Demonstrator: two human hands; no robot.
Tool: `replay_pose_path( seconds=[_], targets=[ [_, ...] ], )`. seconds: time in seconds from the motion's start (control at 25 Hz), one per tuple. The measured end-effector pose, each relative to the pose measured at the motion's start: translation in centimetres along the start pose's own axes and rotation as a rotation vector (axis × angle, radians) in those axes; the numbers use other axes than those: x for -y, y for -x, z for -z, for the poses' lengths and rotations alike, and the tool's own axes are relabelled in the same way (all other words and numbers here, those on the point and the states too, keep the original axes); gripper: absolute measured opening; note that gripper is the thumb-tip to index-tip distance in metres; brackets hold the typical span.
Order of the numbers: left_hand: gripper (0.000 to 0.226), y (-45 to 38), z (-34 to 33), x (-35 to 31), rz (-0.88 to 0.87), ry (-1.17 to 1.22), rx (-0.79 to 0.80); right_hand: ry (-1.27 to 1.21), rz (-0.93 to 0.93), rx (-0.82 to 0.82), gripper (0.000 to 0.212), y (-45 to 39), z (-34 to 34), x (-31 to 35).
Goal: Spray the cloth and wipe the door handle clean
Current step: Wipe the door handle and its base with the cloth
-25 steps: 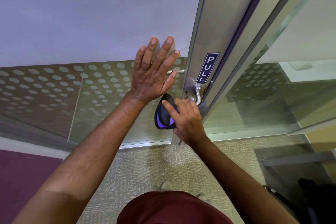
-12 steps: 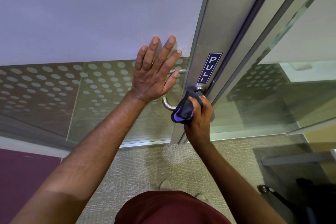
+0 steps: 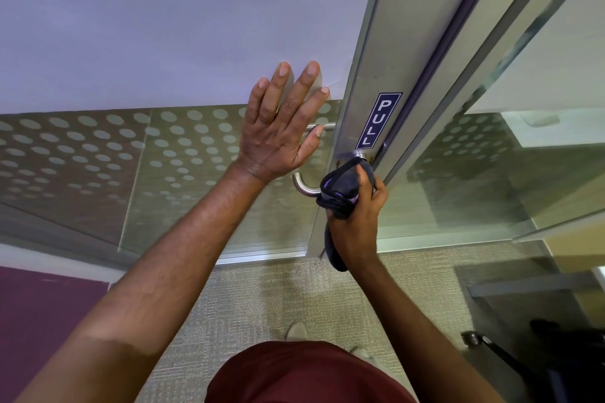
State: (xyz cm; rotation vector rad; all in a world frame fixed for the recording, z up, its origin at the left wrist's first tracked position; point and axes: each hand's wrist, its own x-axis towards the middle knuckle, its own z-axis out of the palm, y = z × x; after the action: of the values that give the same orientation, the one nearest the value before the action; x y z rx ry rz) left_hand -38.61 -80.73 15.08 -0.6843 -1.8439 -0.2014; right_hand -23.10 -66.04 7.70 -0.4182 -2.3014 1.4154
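Observation:
The silver lever door handle (image 3: 302, 186) sticks out from the metal door stile, its curved free end showing to the left. My right hand (image 3: 357, 222) is closed on a dark grey cloth with purple trim (image 3: 340, 188), pressing it around the handle's inner part near the round base (image 3: 359, 155). A tail of the cloth hangs below my wrist. My left hand (image 3: 281, 131) lies flat with spread fingers on the frosted glass door, just left of the stile and above the handle. No spray bottle is in view.
A blue PULL sign (image 3: 378, 119) sits on the metal stile (image 3: 389, 52) above the handle. Glass panels with a dotted band (image 3: 98, 147) stretch left; a glass partition (image 3: 491, 180) is on the right. Beige carpet (image 3: 278, 298) lies below, with dark objects (image 3: 556, 353) at lower right.
My right hand has moved with the cloth from the handle's free end to its base at the stile, uncovering the curved tip. My left hand has stayed flat on the glass.

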Motion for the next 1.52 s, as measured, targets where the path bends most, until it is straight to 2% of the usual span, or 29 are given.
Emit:
replay_pose_path(
  seconds=[0.16, 0.28, 0.36, 0.48, 0.56, 0.64, 0.72, 0.84, 0.96, 1.08, 1.2, 1.32, 1.52],
  targets=[
    [0.057, 0.1, 0.0, -0.2, 0.004, 0.000, 0.006, 0.620, 0.260, 0.030, 0.100, 1.2, 0.4, -0.5],
    [0.056, 0.0, 0.1, 0.0, 0.006, 0.007, 0.019, 0.792, 0.404, 0.131, 0.106, 2.1, -1.6, 0.6],
    [0.057, 0.0, 0.2, 0.0, 0.007, 0.012, 0.031, 0.873, 0.455, 0.161, 0.091, 1.9, -3.4, 2.3],
    [0.058, -0.1, 0.3, 0.1, -0.008, 0.011, 0.036, 1.044, 0.467, 0.170, 0.058, -0.1, -4.6, 4.4],
    [0.057, -0.1, 0.4, 0.2, -0.014, 0.009, 0.027, 1.063, 0.444, 0.253, 0.049, -1.8, -4.3, 5.0],
    [0.056, -0.2, 0.5, 0.1, -0.015, 0.017, 0.029, 1.011, 0.415, 0.293, 0.052, -3.2, -4.0, 5.3],
    [0.056, -0.3, 0.6, 0.0, -0.018, 0.035, 0.036, 0.977, 0.451, 0.243, 0.053, -3.4, -4.0, 4.9],
    [0.056, -0.2, 0.6, 0.1, -0.022, 0.029, 0.037, 0.844, 0.649, 0.121, 0.051, -1.8, -3.3, 1.7],
    [0.055, -0.2, 0.4, 0.1, -0.010, 0.029, 0.034, 0.722, 0.721, 0.143, 0.086, 0.1, -1.4, -2.1],
    [0.054, -0.1, 0.4, 0.1, -0.008, 0.032, 0.027, 0.551, 0.567, 0.106, 0.094, 1.3, -0.4, -3.9],
    [0.055, -0.1, 0.4, 0.1, -0.018, 0.032, 0.016, 0.164, 0.188, 0.017, 0.099, 1.5, -0.5, -2.9],
    [0.055, -0.1, 0.3, 0.1, -0.028, 0.026, 0.010, -0.272, -0.156, -0.083, 0.092, 0.7, -0.7, -0.7],
    [0.054, 0.0, 0.1, 0.1, -0.012, 0.020, 0.009, -0.738, -0.461, -0.106, 0.062, -0.6, -0.2, 0.6]
  ],
)
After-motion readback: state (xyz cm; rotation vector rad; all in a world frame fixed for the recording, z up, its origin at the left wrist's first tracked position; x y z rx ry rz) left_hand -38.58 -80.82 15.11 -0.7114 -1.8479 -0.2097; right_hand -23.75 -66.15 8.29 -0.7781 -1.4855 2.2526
